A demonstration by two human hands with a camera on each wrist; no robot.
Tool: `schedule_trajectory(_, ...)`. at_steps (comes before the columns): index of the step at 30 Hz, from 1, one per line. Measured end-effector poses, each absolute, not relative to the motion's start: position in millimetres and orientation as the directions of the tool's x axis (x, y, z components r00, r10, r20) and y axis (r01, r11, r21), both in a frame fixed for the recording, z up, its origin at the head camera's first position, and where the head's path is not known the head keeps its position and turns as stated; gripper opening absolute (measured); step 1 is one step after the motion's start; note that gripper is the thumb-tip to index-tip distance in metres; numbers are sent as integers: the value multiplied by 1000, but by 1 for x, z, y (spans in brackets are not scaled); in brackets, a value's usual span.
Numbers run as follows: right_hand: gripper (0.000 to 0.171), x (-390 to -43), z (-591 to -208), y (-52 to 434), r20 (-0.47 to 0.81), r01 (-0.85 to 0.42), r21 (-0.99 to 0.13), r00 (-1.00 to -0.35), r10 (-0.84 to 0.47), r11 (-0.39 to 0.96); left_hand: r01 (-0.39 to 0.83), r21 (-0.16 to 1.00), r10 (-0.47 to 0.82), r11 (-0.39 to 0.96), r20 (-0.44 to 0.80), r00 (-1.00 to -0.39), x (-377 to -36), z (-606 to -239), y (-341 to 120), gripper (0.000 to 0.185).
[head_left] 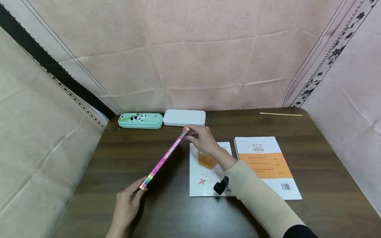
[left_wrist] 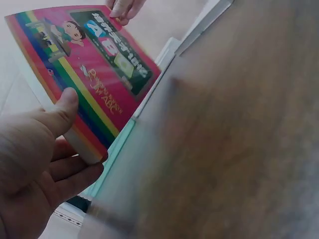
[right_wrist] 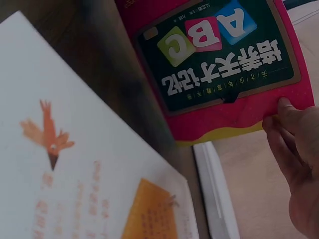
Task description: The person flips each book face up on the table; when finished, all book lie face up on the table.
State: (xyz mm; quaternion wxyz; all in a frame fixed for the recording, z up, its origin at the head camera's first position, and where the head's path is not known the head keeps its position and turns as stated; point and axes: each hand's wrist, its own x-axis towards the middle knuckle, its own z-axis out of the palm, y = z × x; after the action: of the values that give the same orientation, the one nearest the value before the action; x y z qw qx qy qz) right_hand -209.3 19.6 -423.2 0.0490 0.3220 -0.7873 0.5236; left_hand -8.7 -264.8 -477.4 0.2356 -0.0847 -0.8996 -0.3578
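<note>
The thin pink picture book with ABC letters on its cover (head_left: 164, 158) is up in the air over the dark brown wooden table (head_left: 321, 148), tipped on its edge. The left hand (head_left: 128, 202) pinches the near corner, thumb on the cover and fingers under it. The right hand (head_left: 203, 138) pinches the far corner with its fingertips.

To do this well, I think both hands should hold firm at the corners, so the floppy book does not bend or slip. Move both hands together, at the same speed, and keep the book flat between them.

Mind the things close by. A white book with an orange shape and a small red bird (head_left: 205, 175) lies just under the right arm. A white book with an orange band (head_left: 268, 165) lies beside it. A green panda pencil case (head_left: 140, 120) and a flat white box (head_left: 184, 117) sit at the back, near the book's far end. A thin yellow stick (head_left: 281, 114) lies well apart.
</note>
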Motion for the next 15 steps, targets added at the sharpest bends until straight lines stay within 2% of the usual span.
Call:
schedule_trajectory(9,28,-204,-408,27,463,-584,-762,-793,-397,278,272,657,-80,703,454,-888,-9,-467,-259,19)
schedule_trajectory(15,33,-202,-404,29,402,-518,-811,-831,-385,271,239,720,-125,652,413,-902,-8,-461,-254,12)
